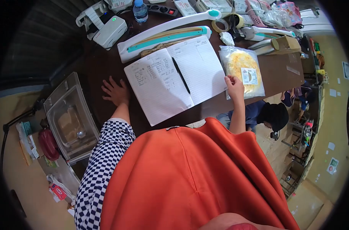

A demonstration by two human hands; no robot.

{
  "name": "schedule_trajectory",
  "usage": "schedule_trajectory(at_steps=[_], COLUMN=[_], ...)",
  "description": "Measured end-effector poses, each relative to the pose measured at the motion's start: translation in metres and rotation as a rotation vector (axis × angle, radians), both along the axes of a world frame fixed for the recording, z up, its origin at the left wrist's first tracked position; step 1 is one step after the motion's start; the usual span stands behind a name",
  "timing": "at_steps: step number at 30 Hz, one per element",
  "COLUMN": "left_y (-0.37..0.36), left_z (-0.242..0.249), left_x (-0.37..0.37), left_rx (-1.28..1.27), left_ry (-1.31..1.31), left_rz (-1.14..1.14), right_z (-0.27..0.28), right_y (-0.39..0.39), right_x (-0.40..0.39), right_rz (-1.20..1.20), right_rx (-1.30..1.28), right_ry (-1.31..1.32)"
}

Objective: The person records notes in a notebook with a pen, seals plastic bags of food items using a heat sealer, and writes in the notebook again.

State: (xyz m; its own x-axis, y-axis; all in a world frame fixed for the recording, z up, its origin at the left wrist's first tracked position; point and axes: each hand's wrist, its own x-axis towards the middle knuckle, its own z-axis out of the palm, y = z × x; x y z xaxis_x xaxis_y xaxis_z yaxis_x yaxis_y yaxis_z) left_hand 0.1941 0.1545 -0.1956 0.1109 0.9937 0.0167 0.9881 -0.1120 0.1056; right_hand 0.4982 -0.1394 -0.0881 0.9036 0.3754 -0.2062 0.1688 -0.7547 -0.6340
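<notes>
My left hand (117, 92) lies flat on the dark table with its fingers spread, left of an open notebook (144, 97). Handwriting covers much of the left page, and fewer lines show on the right page. A black pen (181, 74) rests along the notebook's middle fold. My right hand (235, 87) is closed at the near left edge of a clear plastic pack (255, 92), beside the notebook's right edge. Inside the pack is a round, flat, yellowish food with a white label (249, 76). The fingertips' exact grip is partly hidden.
Behind the notebook lies a white and teal bag sealer (167, 40). A small white printer (111, 32), water bottle (140, 11), power strip (163, 10) and tape roll (220, 25) stand farther back. A person in a black cap (276, 117) is beyond the table's right edge.
</notes>
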Motion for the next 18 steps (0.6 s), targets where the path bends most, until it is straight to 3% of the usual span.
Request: schedule_trajectory(at_steps=[5, 9, 11, 16, 18], left_y=[-0.001, -0.041, -0.070, -0.095, -0.082], left_z=[-0.009, 0.017, 0.034, 0.047, 0.062], left_x=[-0.019, -0.054, -0.066, -0.072, -0.065], left_rx=[0.005, -0.123, -0.187, -0.085, -0.046], left_ry=[-0.026, -0.032, -0.081, -0.401, -0.484], left_rz=[-0.095, -0.676, -0.882, -0.974, -0.977], right_z=[-0.006, 0.004, -0.007, -0.026, -0.052], right_y=[-0.010, -0.030, -0.048, -0.088, -0.110], right_x=[-0.007, -0.030, -0.043, -0.098, -0.119], right_rz=[-0.032, -0.127, -0.134, -0.111, -0.061], right_rx=[0.150, 0.191, 0.207, 0.122, -0.108], right_ry=[-0.011, -0.174, -0.137, -0.087, -0.144])
